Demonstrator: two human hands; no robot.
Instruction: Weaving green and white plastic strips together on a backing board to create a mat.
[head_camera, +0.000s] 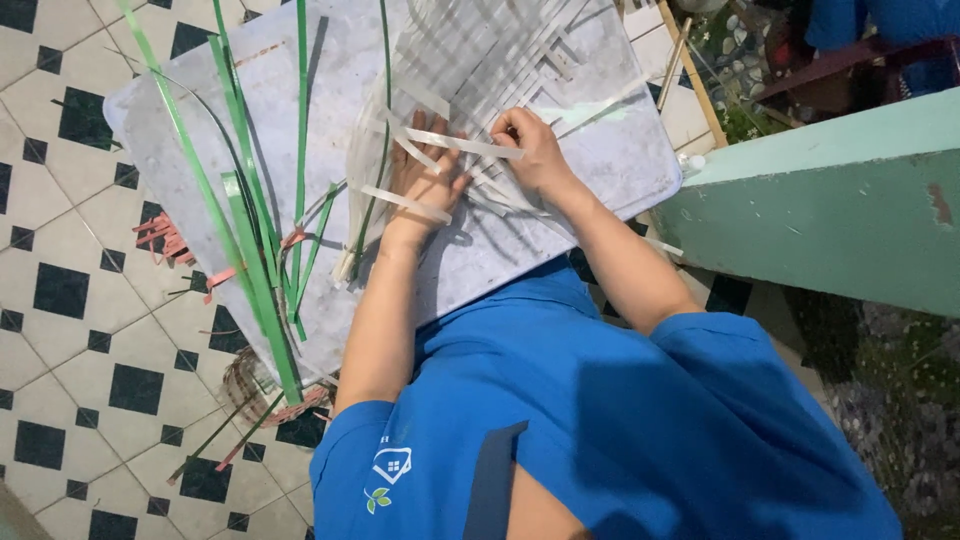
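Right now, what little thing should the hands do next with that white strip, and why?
Probably slide the loose flat white plastic strip under the next crossing strip of the woven white plastic mat. The right hand pinches one end at the mat's edge, the left hand presses nearby strips flat on the grey board, and the strip lies unwoven on top.
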